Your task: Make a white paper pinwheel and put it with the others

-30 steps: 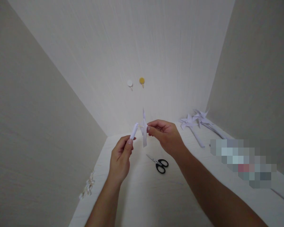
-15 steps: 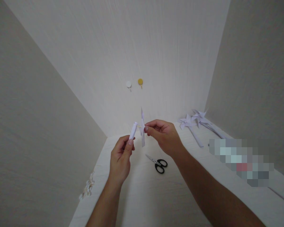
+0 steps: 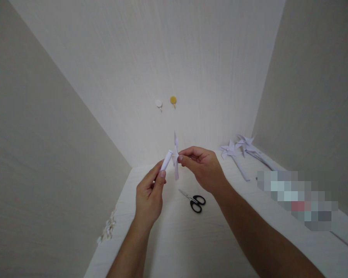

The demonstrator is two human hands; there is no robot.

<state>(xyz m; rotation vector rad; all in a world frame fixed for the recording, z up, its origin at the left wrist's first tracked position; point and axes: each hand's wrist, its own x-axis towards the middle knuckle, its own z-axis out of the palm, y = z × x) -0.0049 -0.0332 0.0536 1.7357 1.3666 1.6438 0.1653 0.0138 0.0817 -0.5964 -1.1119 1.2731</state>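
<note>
My left hand (image 3: 150,191) is closed around a white rolled-paper stick (image 3: 166,160), its top end leaning up to the right. Close beside that end, my right hand (image 3: 201,166) pinches the middle of a white paper pinwheel (image 3: 176,170), seen nearly edge-on. A short thin pale pin shows in the narrow space between the stick's tip and the pinwheel; whether it enters the stick I cannot tell. Black-handled scissors (image 3: 195,200) lie on the white surface below the hands, blades pointing up-left.
Paper pinwheels on sticks, one pinwheel (image 3: 229,149) in front, lie at the back right. A pixelated patch covers items at the right edge. Small pale pieces (image 3: 108,228) are heaped at left. A white hook (image 3: 159,104) and a yellow hook (image 3: 173,100) are on the back wall.
My left hand has brought the paper stick slightly right, so its top end is nearer the pinwheel and less of the pin shows. My right hand has hardly moved.
</note>
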